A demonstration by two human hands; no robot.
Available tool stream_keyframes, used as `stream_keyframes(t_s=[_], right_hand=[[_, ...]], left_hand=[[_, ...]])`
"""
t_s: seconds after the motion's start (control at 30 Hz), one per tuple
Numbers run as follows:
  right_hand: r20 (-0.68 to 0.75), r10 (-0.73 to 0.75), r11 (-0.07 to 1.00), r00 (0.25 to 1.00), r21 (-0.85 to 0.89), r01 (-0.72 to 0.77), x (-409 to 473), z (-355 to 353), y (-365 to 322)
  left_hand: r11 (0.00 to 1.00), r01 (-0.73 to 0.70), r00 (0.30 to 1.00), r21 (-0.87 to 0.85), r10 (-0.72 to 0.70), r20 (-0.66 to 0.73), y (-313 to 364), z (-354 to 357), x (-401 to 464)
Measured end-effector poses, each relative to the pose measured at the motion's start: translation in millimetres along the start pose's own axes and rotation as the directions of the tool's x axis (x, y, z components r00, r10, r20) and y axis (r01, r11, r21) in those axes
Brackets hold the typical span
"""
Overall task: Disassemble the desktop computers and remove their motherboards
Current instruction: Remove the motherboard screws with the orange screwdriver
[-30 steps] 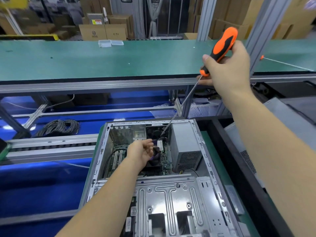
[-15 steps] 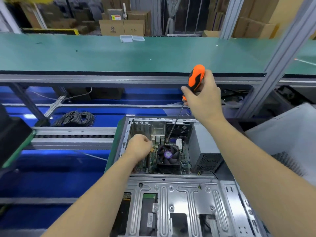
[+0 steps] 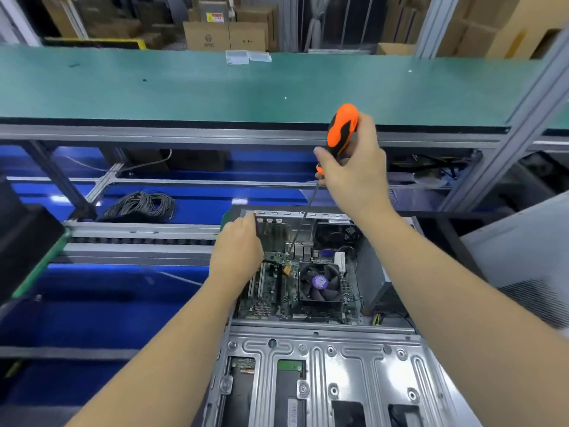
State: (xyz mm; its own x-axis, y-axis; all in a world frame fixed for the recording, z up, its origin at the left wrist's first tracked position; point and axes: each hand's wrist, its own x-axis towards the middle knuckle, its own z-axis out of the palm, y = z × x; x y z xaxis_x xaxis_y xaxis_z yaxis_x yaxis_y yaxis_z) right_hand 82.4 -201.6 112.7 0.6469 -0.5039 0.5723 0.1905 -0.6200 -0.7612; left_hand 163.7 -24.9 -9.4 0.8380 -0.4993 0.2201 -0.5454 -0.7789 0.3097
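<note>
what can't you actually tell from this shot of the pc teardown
Head view only:
- Screwdriver tip: too small to tell whether it sits in a screw on the motherboard.
- Left hand fingers: curled out of sight behind the knuckles, so a grip cannot be confirmed.
- Case front: cut off by the bottom edge.
- Power supply: partly hidden by the right hand and forearm.

Factory assembly-line workshop, long green conveyor belt [image 3: 215,87] on grey metal framing [image 3: 246,135], roller track [image 3: 138,234] below, stacked cardboard boxes [image 3: 224,35] behind, coiled cable [image 3: 141,206] on blue shelf
</note>
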Motion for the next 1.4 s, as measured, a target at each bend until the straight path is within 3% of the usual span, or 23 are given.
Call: stream_keyframes(t_s=[0.27,0.43,0.53,0.67,0.87,1.4], right_hand=[[-0.002,-0.081,0.992,0.997,-0.100,0.081,-2.3,25.7,-0.7],[-0.124,-0.168,0.985,0.978,-0.058,0.162,12.9,20.6,-23.7],[-0.129,-0.125,0.992,0.984,0.006,0.127,15.3,25.6,-29.6],[-0.032,-0.066,0.995,0.997,-0.078,0.064,-1.9,43.7,-8.9],[-0.031,0.071,0.995,0.997,-0.071,-0.073,-10.9,56.6,17.4],[0.009,0.141,0.986,0.990,-0.086,-0.140,-3.3,61.8,16.0]], left_hand=[[0.995,0.078,0.996,-0.068,-0.081,-0.047,-3.7,3.6,0.7],[0.988,0.124,0.991,-0.091,-0.127,-0.031,-5.4,4.1,3.4],[0.992,0.119,0.993,-0.043,-0.120,-0.012,-5.1,3.9,2.8],[0.993,0.112,0.994,-0.029,-0.112,-0.005,-3.7,2.1,2.0],[0.992,0.118,0.993,-0.040,-0.119,-0.012,-4.2,4.4,4.7],[0.994,0.107,0.994,-0.032,-0.108,-0.015,-4.8,6.6,5.1]])
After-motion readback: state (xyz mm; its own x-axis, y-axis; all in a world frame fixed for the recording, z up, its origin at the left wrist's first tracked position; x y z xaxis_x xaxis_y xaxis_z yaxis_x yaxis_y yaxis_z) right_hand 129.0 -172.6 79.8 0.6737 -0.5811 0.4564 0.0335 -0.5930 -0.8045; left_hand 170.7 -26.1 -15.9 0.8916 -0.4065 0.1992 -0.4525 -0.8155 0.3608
